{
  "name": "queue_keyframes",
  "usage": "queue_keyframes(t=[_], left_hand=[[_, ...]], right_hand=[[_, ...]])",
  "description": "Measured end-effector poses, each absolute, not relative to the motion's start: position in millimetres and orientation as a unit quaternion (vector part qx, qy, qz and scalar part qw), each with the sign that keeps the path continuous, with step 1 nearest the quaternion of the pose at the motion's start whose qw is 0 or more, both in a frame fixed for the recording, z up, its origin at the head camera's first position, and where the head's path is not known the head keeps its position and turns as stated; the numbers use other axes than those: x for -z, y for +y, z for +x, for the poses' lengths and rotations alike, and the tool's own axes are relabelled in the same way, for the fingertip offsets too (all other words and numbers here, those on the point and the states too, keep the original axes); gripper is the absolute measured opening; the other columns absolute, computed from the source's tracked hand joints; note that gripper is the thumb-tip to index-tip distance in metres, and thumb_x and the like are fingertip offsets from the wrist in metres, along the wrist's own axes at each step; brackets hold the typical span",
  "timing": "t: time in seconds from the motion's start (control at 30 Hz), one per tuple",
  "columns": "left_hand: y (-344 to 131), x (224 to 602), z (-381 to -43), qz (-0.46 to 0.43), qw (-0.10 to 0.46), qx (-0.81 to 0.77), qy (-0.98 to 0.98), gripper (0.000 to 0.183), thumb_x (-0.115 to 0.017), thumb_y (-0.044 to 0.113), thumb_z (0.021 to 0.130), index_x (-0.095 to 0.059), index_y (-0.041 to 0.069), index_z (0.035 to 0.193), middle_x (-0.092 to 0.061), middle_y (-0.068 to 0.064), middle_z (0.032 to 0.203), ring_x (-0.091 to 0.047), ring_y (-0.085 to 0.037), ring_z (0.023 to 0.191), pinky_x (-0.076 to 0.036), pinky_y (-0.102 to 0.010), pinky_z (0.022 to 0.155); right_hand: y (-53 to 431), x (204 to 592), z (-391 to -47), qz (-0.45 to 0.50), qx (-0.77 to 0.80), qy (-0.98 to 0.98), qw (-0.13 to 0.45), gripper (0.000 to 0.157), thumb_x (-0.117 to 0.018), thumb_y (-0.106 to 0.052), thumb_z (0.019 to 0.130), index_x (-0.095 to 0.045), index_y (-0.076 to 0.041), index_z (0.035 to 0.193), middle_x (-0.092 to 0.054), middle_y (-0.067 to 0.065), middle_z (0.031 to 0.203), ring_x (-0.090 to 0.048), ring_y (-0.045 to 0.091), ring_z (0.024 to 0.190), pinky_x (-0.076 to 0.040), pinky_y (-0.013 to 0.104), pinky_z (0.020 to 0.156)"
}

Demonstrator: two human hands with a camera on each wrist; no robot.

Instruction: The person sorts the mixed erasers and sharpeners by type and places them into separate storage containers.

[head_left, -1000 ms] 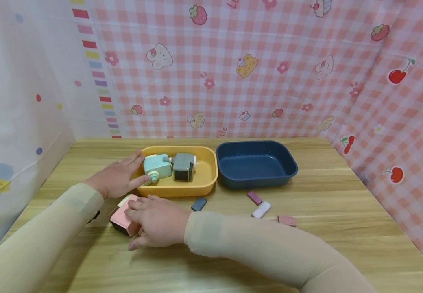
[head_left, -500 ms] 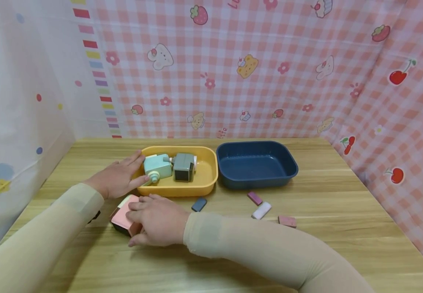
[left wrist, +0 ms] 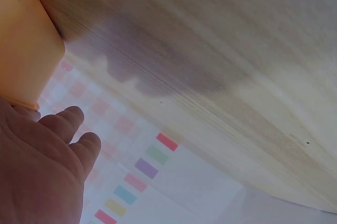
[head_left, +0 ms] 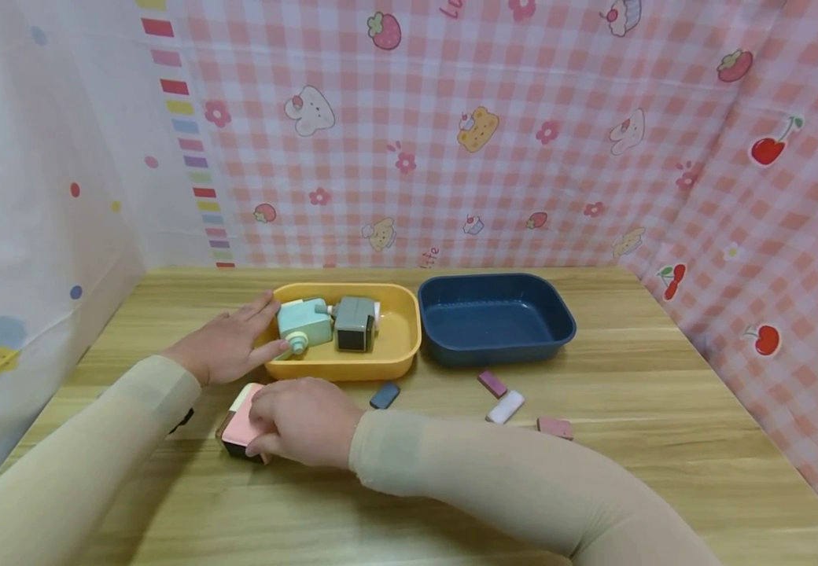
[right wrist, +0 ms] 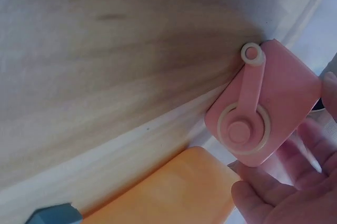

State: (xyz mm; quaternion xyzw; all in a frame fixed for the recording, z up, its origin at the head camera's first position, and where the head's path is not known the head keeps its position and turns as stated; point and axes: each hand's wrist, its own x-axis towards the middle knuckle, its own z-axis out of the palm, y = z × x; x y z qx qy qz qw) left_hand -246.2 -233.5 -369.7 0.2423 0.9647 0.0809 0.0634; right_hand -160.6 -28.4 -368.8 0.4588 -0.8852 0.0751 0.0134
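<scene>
My right hand [head_left: 306, 422] grips a pink pencil sharpener [head_left: 242, 420] from above, standing on the table left of center. Its side crank and round knob face the right wrist camera, where the pink sharpener [right wrist: 287, 84] sits between thumb and fingers. My left hand [head_left: 228, 343] lies over the left rim of a yellow bin [head_left: 352, 369], fingers extended; in the left wrist view the hand [left wrist: 42, 166] touches the orange-looking bin wall [left wrist: 31, 39]. Inside the bin are a mint-green sharpener [head_left: 304, 321] and a grey one [head_left: 355, 322].
A navy bin [head_left: 497, 354] stands right of the yellow one. In front lie small blocks that look like erasers: dark blue [head_left: 385, 395], magenta [head_left: 492, 384], white [head_left: 505, 406] and dusty pink [head_left: 554, 428]. A checked cloth [head_left: 409, 157] hangs behind the table.
My right fingers have closed round the pink sharpener, which has turned slightly and shifted a little to the right. The left hand stays on the yellow bin.
</scene>
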Motion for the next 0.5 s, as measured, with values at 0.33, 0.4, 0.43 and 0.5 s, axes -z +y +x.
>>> queue_keyframes(t=[0.33, 0.4, 0.43, 0.5], left_hand=[[-234.4, 369.5, -246.0, 0.241, 0.063, -0.076, 0.966, 0.086, -0.038, 0.058, 0.111, -0.017, -0.003, 0.166, -0.009, -0.027, 0.175, -0.020, -0.047, 0.160, -0.024, -0.075, 0.122], [-234.4, 369.2, -246.3, 0.241, 0.063, -0.074, 0.966, 0.086, -0.038, 0.059, 0.110, -0.017, -0.003, 0.166, -0.009, -0.028, 0.175, -0.021, -0.047, 0.160, -0.024, -0.075, 0.121], [-234.1, 369.4, -246.2, 0.240, 0.063, -0.075, 0.966, 0.086, -0.038, 0.059, 0.110, -0.017, -0.003, 0.167, -0.009, -0.027, 0.175, -0.021, -0.047, 0.160, -0.024, -0.075, 0.122], [-233.7, 369.5, -246.1, 0.239, 0.063, -0.077, 0.966, 0.086, -0.038, 0.058, 0.111, -0.017, -0.003, 0.167, -0.009, -0.027, 0.175, -0.020, -0.047, 0.160, -0.024, -0.074, 0.122]], right_hand=[[-32.8, 369.1, -163.8, 0.378, -0.156, -0.911, -0.054, 0.042, -0.080, -0.054, 0.090, -0.067, -0.022, 0.114, -0.064, -0.015, 0.105, -0.058, 0.000, 0.100, -0.047, 0.012, 0.090], [-33.5, 368.9, -164.5, 0.369, -0.167, -0.912, -0.062, 0.039, -0.081, -0.054, 0.089, -0.065, -0.023, 0.107, -0.062, -0.017, 0.095, -0.058, 0.000, 0.093, -0.047, 0.013, 0.085], [-34.1, 369.0, -164.8, 0.365, -0.170, -0.913, -0.064, 0.039, -0.081, -0.054, 0.089, -0.064, -0.023, 0.105, -0.061, -0.017, 0.091, -0.058, 0.000, 0.090, -0.047, 0.013, 0.083], [-34.8, 368.8, -164.7, 0.353, -0.169, -0.918, -0.070, 0.040, -0.081, -0.056, 0.088, -0.064, -0.023, 0.103, -0.061, -0.017, 0.086, -0.058, 0.000, 0.086, -0.047, 0.014, 0.080]])
